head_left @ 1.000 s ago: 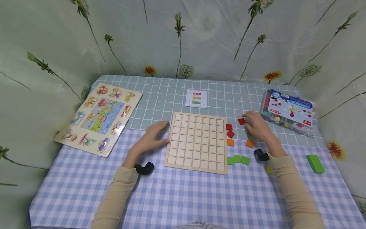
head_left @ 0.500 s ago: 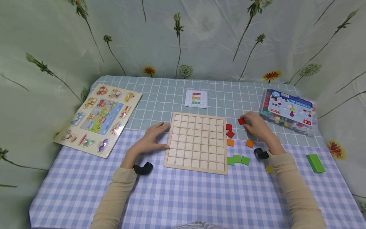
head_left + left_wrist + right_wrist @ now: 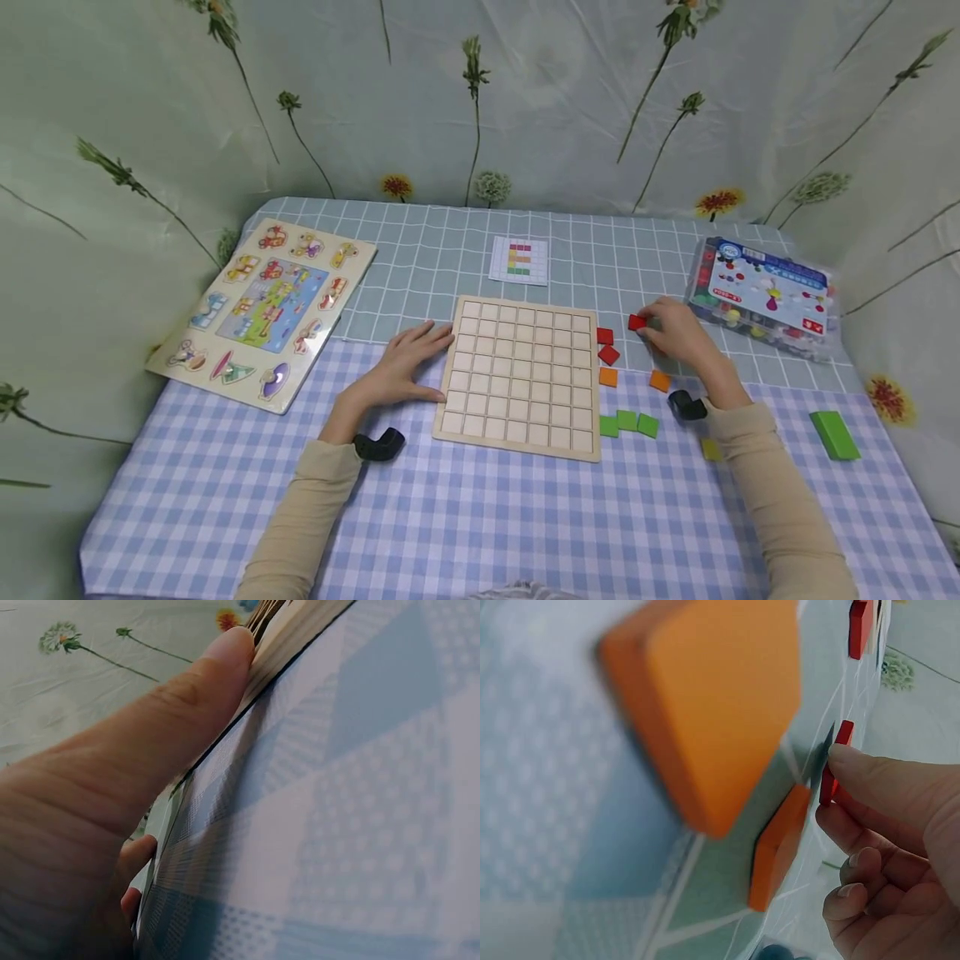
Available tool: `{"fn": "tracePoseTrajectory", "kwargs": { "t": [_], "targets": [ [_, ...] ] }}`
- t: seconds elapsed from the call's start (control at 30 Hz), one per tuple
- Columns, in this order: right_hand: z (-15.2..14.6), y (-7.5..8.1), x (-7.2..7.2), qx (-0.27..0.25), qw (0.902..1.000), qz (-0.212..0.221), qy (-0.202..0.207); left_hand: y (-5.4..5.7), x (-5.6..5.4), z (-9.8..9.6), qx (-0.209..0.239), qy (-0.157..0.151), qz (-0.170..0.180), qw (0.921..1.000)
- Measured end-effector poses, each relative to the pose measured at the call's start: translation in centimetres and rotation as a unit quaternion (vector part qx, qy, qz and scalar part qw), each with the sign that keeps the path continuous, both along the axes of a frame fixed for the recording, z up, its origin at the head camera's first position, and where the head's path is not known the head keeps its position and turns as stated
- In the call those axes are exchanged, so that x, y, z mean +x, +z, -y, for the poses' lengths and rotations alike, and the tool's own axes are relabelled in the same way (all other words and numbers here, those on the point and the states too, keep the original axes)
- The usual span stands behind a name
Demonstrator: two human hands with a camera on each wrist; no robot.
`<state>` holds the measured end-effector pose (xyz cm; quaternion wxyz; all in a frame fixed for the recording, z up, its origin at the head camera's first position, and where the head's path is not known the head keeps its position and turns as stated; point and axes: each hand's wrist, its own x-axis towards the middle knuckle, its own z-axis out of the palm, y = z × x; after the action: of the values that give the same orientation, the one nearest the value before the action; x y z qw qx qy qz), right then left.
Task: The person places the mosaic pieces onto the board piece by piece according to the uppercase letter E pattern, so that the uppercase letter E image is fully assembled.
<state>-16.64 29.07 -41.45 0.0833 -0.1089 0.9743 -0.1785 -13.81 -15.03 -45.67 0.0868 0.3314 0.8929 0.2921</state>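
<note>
My right hand (image 3: 675, 332) pinches a red square tile (image 3: 843, 742) between thumb and fingers. In the right wrist view the tile stands tilted, with a dark shadow beside it on the cloth. My left hand (image 3: 397, 367) lies at the left edge of the wooden grid board (image 3: 480, 437), fingers extended, with its thumb (image 3: 187, 705) at the board's side. Between the board and my right hand lie two more red tiles (image 3: 609, 355), two orange tiles (image 3: 659, 381) and several green tiles (image 3: 627, 419). A yellow tile (image 3: 711, 450) is partly hidden by my right sleeve.
Behind the board lies a pattern card (image 3: 519, 260) with coloured squares. A picture puzzle board (image 3: 300, 392) is at the left. Beyond my right hand sits a clear box of beads (image 3: 765, 296). A green block (image 3: 834, 435) lies far right.
My right fingers have closed on the red tile, which has barely moved. My left hand has slid slightly toward me along the board's edge. The head view has shifted a little.
</note>
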Motion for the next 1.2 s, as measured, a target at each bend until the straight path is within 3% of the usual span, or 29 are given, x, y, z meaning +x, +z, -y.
{"fn": "tracePoseTrajectory", "kwargs": {
  "t": [0.4, 0.77, 1.2],
  "targets": [
    [4.3, 0.4, 0.4, -0.045, 0.9918, -0.096, 0.071, -0.1, 0.5, -0.6, -0.020, 0.007, -0.028, 0.9994],
    [10.5, 1.1, -0.3, -0.072, 0.9842, -0.079, 0.141, -0.1, 0.5, -0.6, -0.021, 0.020, -0.029, 0.9991],
    [13.9, 1.2, -0.7, -0.076, 0.9816, -0.057, 0.166, -0.1, 0.5, -0.6, -0.026, 0.018, -0.026, 0.9991]
  ]
}}
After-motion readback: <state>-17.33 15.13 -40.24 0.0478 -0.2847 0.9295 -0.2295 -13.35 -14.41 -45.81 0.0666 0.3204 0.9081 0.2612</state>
